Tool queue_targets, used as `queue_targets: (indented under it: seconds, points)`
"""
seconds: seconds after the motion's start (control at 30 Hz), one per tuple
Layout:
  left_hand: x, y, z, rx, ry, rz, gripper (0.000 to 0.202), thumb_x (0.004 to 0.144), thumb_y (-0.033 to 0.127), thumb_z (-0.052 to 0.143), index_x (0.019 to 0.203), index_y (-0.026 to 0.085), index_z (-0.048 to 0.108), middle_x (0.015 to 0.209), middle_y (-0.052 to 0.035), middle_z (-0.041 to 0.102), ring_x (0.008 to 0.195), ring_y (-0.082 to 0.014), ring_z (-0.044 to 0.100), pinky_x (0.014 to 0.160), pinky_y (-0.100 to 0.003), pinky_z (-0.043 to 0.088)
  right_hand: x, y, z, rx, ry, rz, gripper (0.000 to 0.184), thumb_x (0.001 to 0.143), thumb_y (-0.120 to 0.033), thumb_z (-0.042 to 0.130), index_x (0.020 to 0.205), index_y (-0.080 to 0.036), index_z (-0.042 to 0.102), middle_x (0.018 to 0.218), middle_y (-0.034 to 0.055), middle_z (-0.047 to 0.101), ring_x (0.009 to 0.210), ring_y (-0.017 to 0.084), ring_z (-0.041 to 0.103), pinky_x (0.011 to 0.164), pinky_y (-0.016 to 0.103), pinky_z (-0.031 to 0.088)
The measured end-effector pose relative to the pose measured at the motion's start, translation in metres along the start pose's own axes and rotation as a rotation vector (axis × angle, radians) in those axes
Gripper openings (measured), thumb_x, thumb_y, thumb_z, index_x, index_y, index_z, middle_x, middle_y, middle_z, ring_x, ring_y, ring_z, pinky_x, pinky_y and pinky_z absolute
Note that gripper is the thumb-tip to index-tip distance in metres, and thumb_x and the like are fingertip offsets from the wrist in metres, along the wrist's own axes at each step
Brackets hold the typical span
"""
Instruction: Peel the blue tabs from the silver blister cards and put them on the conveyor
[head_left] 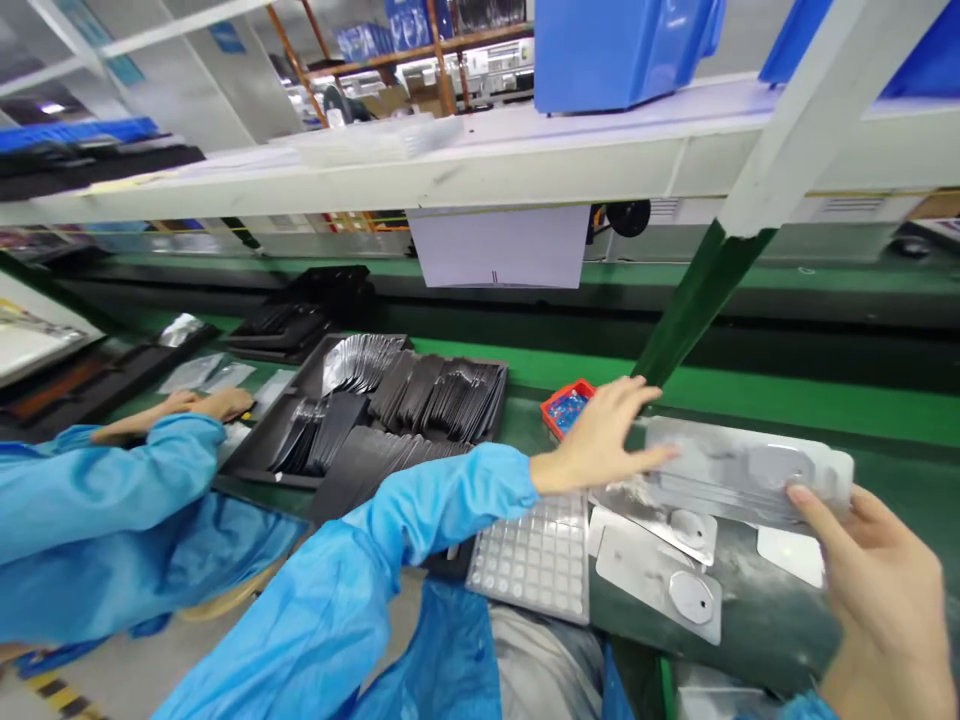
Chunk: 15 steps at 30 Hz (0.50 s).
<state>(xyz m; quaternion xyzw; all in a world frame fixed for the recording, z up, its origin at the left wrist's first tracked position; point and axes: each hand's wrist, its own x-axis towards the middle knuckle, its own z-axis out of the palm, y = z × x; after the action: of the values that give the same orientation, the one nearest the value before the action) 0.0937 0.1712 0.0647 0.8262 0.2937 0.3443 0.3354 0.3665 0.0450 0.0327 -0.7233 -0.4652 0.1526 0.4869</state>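
My right hand (881, 580) grips a stack of thin, flat silvery-grey plates (712, 465) by its right end, thumb on top. The plates have rounded corners and a round-ended mark near one end. My left hand (604, 440) is open, its fingers spread beside the left end of the stack; whether the thumb touches it I cannot tell. Below the stack, similar silvery plates (652, 575) with round discs on them lie on the green bench. A clear tray with a grid of small pockets (532, 555) sits at the bench's front edge.
A small red box of blue pieces (568, 407) stands behind my left hand. Black trays (300, 465) of upright dark sheets fill the left side. Further left are a co-worker's hands (214, 403). A green-and-white post (697, 285) and a shelf with blue bins (592, 50) stand ahead.
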Motion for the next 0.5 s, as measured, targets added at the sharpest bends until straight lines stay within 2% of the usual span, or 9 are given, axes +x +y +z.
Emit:
queue_targets:
  seconds: [0.03, 0.07, 0.1, 0.2, 0.27, 0.33, 0.4, 0.43, 0.5]
  points:
    - [0.002, 0.000, -0.019, -0.143, 0.000, -0.119, 0.076, 0.094, 0.053, 0.079, 0.158, 0.020, 0.054, 0.173, -0.0189, 0.051, 0.164, -0.0355, 0.043, 0.136, -0.053, 0.033, -0.003, -0.018, 0.004, 0.070, -0.045, -0.008, 0.037, 0.087, -0.071, 0.078, 0.098, -0.036, 0.074, 0.091, 0.0068, 0.081, 0.093, 0.038, 0.080, 0.074, 0.050, 0.069]
    - [0.002, -0.001, -0.037, -0.307, -0.094, -0.267, 0.073, 0.094, 0.058, 0.077, 0.155, 0.023, 0.057, 0.169, -0.0162, 0.056, 0.157, -0.0345, 0.051, 0.132, -0.052, 0.039, -0.005, -0.037, 0.012, 0.136, -0.111, -0.039, 0.039, 0.082, -0.070, 0.084, 0.093, -0.034, 0.075, 0.092, 0.0053, 0.081, 0.092, 0.037, 0.080, 0.076, 0.048, 0.069]
    - [0.001, -0.002, -0.052, -0.472, -0.312, -0.423, 0.068, 0.095, 0.063, 0.074, 0.150, 0.024, 0.061, 0.164, -0.0149, 0.060, 0.152, -0.0342, 0.057, 0.128, -0.052, 0.043, -0.005, -0.055, 0.024, 0.193, -0.220, -0.085, 0.043, 0.076, -0.069, 0.090, 0.092, -0.031, 0.076, 0.091, 0.0045, 0.081, 0.088, 0.034, 0.079, 0.075, 0.046, 0.070]
    - [-0.015, -0.009, -0.081, -0.581, -0.639, -0.508, 0.061, 0.091, 0.067, 0.071, 0.125, 0.017, 0.075, 0.123, -0.0141, 0.082, 0.117, -0.0333, 0.078, 0.106, -0.052, 0.059, 0.000, -0.097, 0.076, 0.406, -0.478, -0.181, 0.054, 0.077, -0.068, 0.091, 0.106, -0.025, 0.076, 0.097, 0.0051, 0.082, 0.085, 0.026, 0.078, 0.077, 0.039, 0.069]
    - [-0.032, -0.017, -0.087, -0.588, -0.707, -0.525, 0.055, 0.086, 0.058, 0.074, 0.120, 0.015, 0.075, 0.110, -0.0133, 0.084, 0.101, -0.0311, 0.081, 0.095, -0.049, 0.064, 0.004, -0.109, 0.116, 0.476, -0.614, -0.212, 0.056, 0.082, -0.067, 0.086, 0.115, -0.023, 0.075, 0.103, 0.0075, 0.082, 0.088, 0.025, 0.078, 0.079, 0.038, 0.068]
    - [-0.047, -0.027, -0.085, -0.517, -0.609, -0.571, 0.045, 0.088, 0.048, 0.066, 0.116, 0.013, 0.074, 0.104, -0.0148, 0.082, 0.086, -0.0285, 0.082, 0.084, -0.045, 0.066, 0.004, -0.112, 0.155, 0.492, -0.592, -0.214, 0.064, 0.082, -0.067, 0.082, 0.127, -0.023, 0.072, 0.120, 0.0123, 0.081, 0.105, 0.029, 0.078, 0.090, 0.043, 0.068]
    - [-0.058, -0.041, -0.078, -0.387, -0.420, -0.600, 0.041, 0.095, 0.040, 0.053, 0.117, 0.011, 0.071, 0.099, -0.0154, 0.080, 0.079, -0.0256, 0.080, 0.079, -0.042, 0.067, -0.006, -0.111, 0.191, 0.457, -0.400, -0.182, 0.080, 0.078, -0.069, 0.082, 0.140, -0.021, 0.066, 0.145, 0.0193, 0.071, 0.133, 0.036, 0.069, 0.107, 0.051, 0.062]
    - [-0.061, -0.047, -0.074, -0.312, -0.321, -0.606, 0.042, 0.098, 0.037, 0.047, 0.121, 0.011, 0.069, 0.099, -0.0152, 0.078, 0.081, -0.0251, 0.079, 0.080, -0.042, 0.067, -0.014, -0.110, 0.207, 0.422, -0.312, -0.160, 0.087, 0.076, -0.070, 0.081, 0.144, -0.020, 0.063, 0.154, 0.0221, 0.064, 0.144, 0.039, 0.062, 0.114, 0.054, 0.059]
    - [-0.065, -0.059, -0.065, -0.160, -0.155, -0.600, 0.044, 0.100, 0.035, 0.047, 0.135, 0.013, 0.062, 0.110, -0.0154, 0.078, 0.094, -0.0271, 0.079, 0.089, -0.045, 0.066, -0.031, -0.109, 0.232, 0.342, -0.321, -0.137, 0.087, 0.080, -0.072, 0.074, 0.146, -0.017, 0.062, 0.158, 0.0237, 0.061, 0.150, 0.040, 0.057, 0.118, 0.056, 0.055]
